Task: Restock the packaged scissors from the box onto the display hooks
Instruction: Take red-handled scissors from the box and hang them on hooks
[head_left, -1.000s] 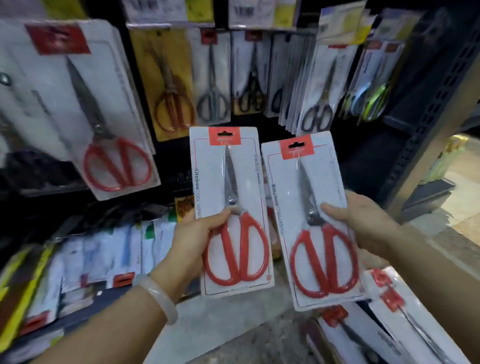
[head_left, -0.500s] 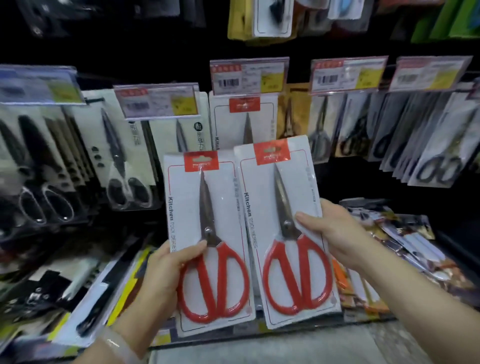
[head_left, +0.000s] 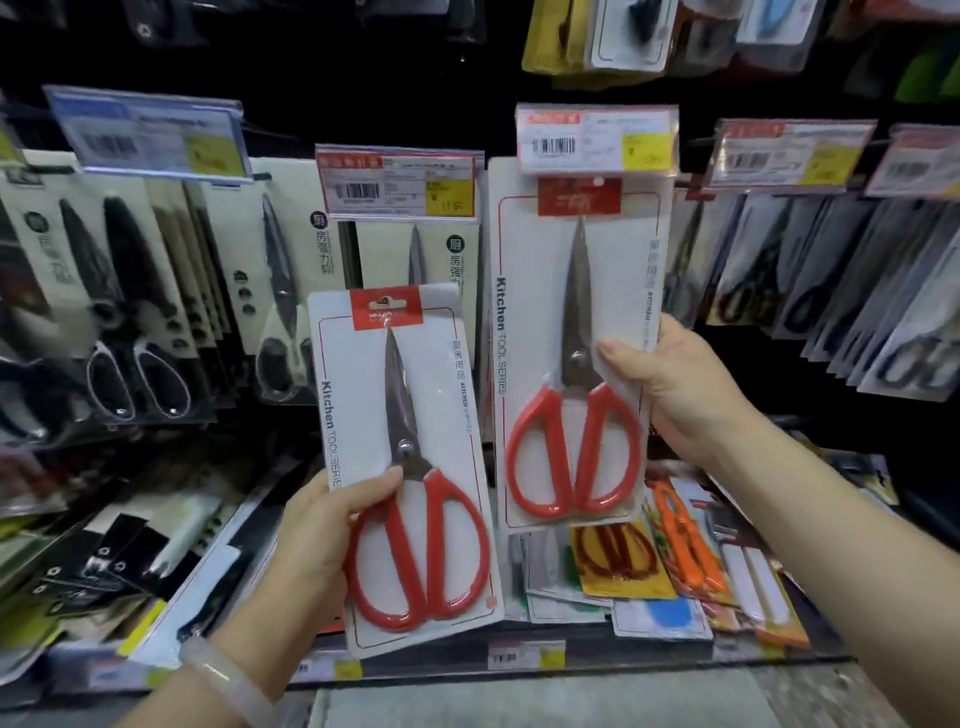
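Note:
My left hand (head_left: 324, 525) grips a white carded pack of red-handled kitchen scissors (head_left: 410, 467) by its lower left side, thumb on the front. It hangs low in front of the display. My right hand (head_left: 675, 389) holds a second, identical pack (head_left: 576, 353) by its right edge. That pack is raised, and its red top tab sits just under a price tag (head_left: 597, 137) at the end of a display hook. I cannot tell whether the tab is on the hook. The box is out of view.
Packs of black-handled scissors (head_left: 130, 312) hang on hooks to the left and more packs (head_left: 857, 312) hang to the right. A lower shelf (head_left: 519, 660) holds loose packs, among them an orange tool (head_left: 685, 540). Price tags stick out above each hook.
The view swung from the lower right up to this hook row. My right hand lifted its pack up to the hook under the price tag, while the left pack stayed lower.

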